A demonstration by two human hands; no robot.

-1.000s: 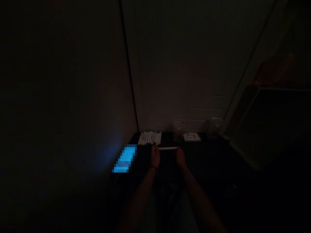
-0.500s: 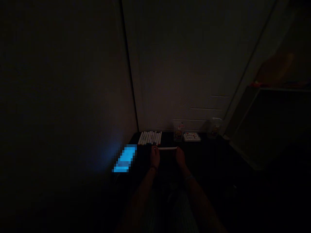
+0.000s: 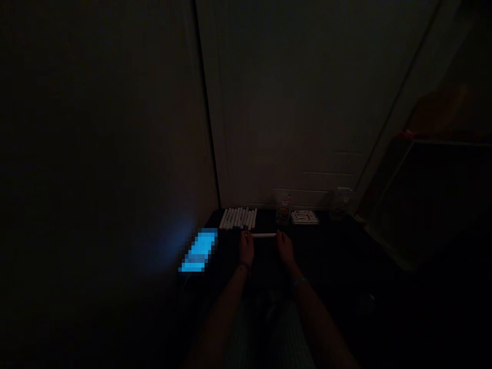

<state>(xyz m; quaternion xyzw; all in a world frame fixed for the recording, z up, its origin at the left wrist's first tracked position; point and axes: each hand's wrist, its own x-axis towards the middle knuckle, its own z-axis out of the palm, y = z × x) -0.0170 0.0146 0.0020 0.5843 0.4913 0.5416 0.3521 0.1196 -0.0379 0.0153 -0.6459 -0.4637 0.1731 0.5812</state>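
Observation:
Between my two hands a white marker [image 3: 264, 235] lies level, in very dim light. My left hand [image 3: 246, 248] is closed around its left end, with a dark tip or cap partly showing near the fingers. At the other end, my right hand [image 3: 285, 248] pinches the marker, its fingers curled. Just beyond my left hand, a row of several white markers [image 3: 238, 218] lies side by side on the dark tabletop [image 3: 265, 220].
A lit, pixelated blue screen [image 3: 199, 251] lies at the left beside the wall. At the back stand a clear container [image 3: 283, 211] with small items, a stack of printed cards or boxes [image 3: 305, 217], and another clear container [image 3: 341, 203]. A shelf unit [image 3: 392, 174] is on the right.
My right hand has come slightly closer to my left, and less of the marker shows between them. The view has shifted a little.

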